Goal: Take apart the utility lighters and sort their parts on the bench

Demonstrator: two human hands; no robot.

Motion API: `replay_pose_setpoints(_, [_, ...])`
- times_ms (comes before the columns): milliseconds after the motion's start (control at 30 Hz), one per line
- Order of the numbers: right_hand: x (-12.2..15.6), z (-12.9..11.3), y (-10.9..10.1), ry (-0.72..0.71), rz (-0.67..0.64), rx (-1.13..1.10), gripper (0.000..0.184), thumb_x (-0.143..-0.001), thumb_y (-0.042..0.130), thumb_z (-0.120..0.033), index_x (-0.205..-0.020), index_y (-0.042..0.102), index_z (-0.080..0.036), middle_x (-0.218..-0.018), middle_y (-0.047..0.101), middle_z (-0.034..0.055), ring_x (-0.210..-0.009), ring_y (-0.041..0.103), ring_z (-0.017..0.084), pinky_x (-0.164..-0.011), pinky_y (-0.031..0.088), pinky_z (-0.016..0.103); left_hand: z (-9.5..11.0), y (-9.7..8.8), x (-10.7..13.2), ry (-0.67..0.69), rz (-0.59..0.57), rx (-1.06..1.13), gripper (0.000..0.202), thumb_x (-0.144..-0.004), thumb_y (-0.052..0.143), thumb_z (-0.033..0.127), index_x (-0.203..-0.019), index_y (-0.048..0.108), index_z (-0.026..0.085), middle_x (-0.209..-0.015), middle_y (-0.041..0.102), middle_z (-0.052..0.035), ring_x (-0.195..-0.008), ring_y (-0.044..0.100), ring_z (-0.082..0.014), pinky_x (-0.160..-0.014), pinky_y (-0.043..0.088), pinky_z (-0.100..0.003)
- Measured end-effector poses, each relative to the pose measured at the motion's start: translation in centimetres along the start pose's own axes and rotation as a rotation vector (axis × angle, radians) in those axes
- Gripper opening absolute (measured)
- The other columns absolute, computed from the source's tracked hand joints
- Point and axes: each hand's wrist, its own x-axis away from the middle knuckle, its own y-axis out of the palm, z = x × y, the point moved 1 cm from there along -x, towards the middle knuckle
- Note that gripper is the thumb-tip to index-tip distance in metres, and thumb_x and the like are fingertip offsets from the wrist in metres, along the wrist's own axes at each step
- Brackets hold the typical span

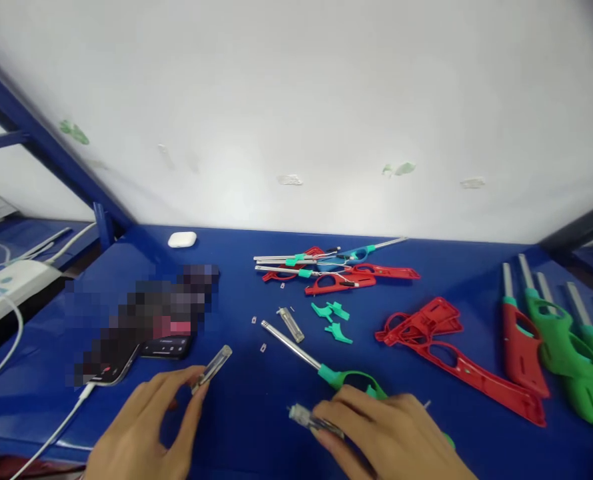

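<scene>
- Pinch grips on both sides: left hand (149, 423) has a clear tank (212, 367) between thumb and fingertips, right hand (384, 427) squeezes a second tank (302, 416) the same way.
- Both are see-through, hard-looking plastic, slim and boxy; the second one's got a stubby whitish fitting on the end.
- Left one's held just above the blue tabletop (246, 413), long axis slanting, far end up and to the right.
- Right one's fitting points left and a bit away; the rest runs back under the fingers.
- Third tank (291, 325) lies flat farther out, fitting end away and slightly left.
- Green lighter (330, 377) has a shiny metal tube aimed away-left, body partly hidden by the right hand.
- Smooth red shells (469, 375), thin with loop cutouts, sit off right; little teal triggers (337, 331) nearer the middle.
</scene>
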Motion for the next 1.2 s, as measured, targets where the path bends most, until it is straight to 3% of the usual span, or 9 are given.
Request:
replay_pose_setpoints(167, [-1.9, -0.1, 2.3, 0.101, 0.040, 0.076, 0.057, -0.118, 0.022, -0.048, -0.115, 0.075, -0.028, -0.095, 0.079, -0.0004, -0.065, 0.077, 0.020, -0.046, 0.045, 0.033, 2.6, 1.9, -1.4, 0.027, 0.025, -0.101, 0.028, -0.106, 0.047, 0.042, -0.116, 0.069, 0.027, -0.105, 0.079, -0.0024, -0.075, 0.078, -0.0246, -0.054, 0.058, -0.035])
replay_pose_setpoints(300, [-2.3, 2.0, 1.1, 0.167, 0.076, 0.083, 0.051, -0.119, 0.026, -0.044, -0.115, 0.075, -0.030, -0.110, 0.077, -0.0012, -0.070, 0.077, 0.017, -0.048, 0.047, 0.031, 3.5, 3.0, -1.9, 0.100, 0.074, -0.105, 0.030, -0.108, 0.046, 0.040, -0.123, 0.068, 0.023, -0.110, 0.076, -0.0058, -0.077, 0.077, -0.0231, -0.051, 0.055, -0.031])
replay_pose_setpoints(433, [-3.9, 5.4, -0.7, 0.212, 0.003, 0.278, 0.043, -0.118, 0.033, -0.035, -0.121, 0.075, -0.028, -0.120, 0.074, 0.0017, -0.072, 0.075, 0.017, -0.047, 0.042, 0.029, 4.3, 3.6, -2.0, 0.187, 0.172, -0.061, 0.030, -0.109, 0.048, 0.040, -0.127, 0.067, 0.025, -0.112, 0.070, -0.0081, -0.091, 0.071, -0.0244, -0.051, 0.053, -0.028])
replay_pose_setpoints(533, [-6.1, 7.5, -1.3, 0.197, -0.082, 0.329, 0.026, -0.112, 0.052, -0.027, -0.116, 0.078, -0.027, -0.117, 0.073, 0.0027, -0.069, 0.070, 0.016, -0.048, 0.038, 0.028, 5.0, 3.8, -2.3, 0.300, 0.186, 0.045, 0.023, -0.107, 0.054, 0.028, -0.124, 0.069, 0.022, -0.116, 0.067, -0.0095, -0.100, 0.065, -0.0253, -0.066, 0.058, -0.031])
replay_pose_setpoints(667, [-8.6, 8.8, -1.0, 0.138, -0.217, 0.349, 0.025, -0.106, 0.059, -0.014, -0.113, 0.081, -0.025, -0.105, 0.072, 0.0042, -0.072, 0.070, 0.016, -0.052, 0.037, 0.026, 6.1, 3.8, -2.5, 0.436, 0.135, 0.175, 0.025, -0.102, 0.057, 0.013, -0.123, 0.069, 0.019, -0.121, 0.066, -0.0112, -0.113, 0.060, -0.0261, -0.093, 0.058, -0.039])
replay_pose_setpoints(733, [-9.2, 8.9, -0.7, 0.147, -0.242, 0.362, 0.027, -0.105, 0.058, -0.011, -0.116, 0.080, -0.021, -0.103, 0.072, 0.0064, -0.074, 0.071, 0.018, -0.053, 0.039, 0.027, 6.7, 3.8, -2.2, 0.490, 0.098, 0.190, 0.029, -0.101, 0.056, 0.011, -0.125, 0.070, 0.020, -0.123, 0.068, -0.0103, -0.117, 0.060, -0.0259, -0.098, 0.056, -0.039])
replay_pose_setpoints(867, [-9.7, 9.0, -0.1, 0.173, -0.250, 0.353, 0.025, -0.110, 0.056, -0.020, -0.123, 0.078, -0.020, -0.113, 0.074, 0.0091, -0.088, 0.075, 0.023, -0.062, 0.050, 0.029, 7.7, 4.1, -1.1, 0.662, 0.017, 0.111, 0.040, -0.102, 0.051, 0.012, -0.135, 0.069, 0.027, -0.137, 0.070, -0.0050, -0.127, 0.062, -0.0253, -0.100, 0.055, -0.036])
replay_pose_setpoints(1000, [-10.4, 9.1, 0.6, 0.213, -0.247, 0.320, 0.026, -0.111, 0.056, -0.022, -0.127, 0.076, -0.021, -0.120, 0.076, 0.0095, -0.098, 0.076, 0.025, -0.075, 0.058, 0.032, 7.0, 4.1, -0.2, 0.759, -0.062, 0.015, 0.049, -0.101, 0.047, 0.008, -0.143, 0.065, 0.027, -0.146, 0.068, -0.0045, -0.127, 0.066, -0.0222, -0.103, 0.054, -0.033])
replay_pose_setpoints(1200, [-12.4, 7.8, 1.8, 0.226, -0.254, 0.266, 0.014, -0.107, 0.066, -0.019, -0.116, 0.077, -0.018, -0.110, 0.079, 0.0053, -0.096, 0.076, 0.022, -0.086, 0.063, 0.041, 4.1, 3.7, -0.1, 0.695, 0.028, -0.091, 0.054, -0.099, 0.043, 0.004, -0.145, 0.063, 0.020, -0.145, 0.069, -0.0090, -0.130, 0.066, -0.0235, -0.100, 0.053, -0.034])
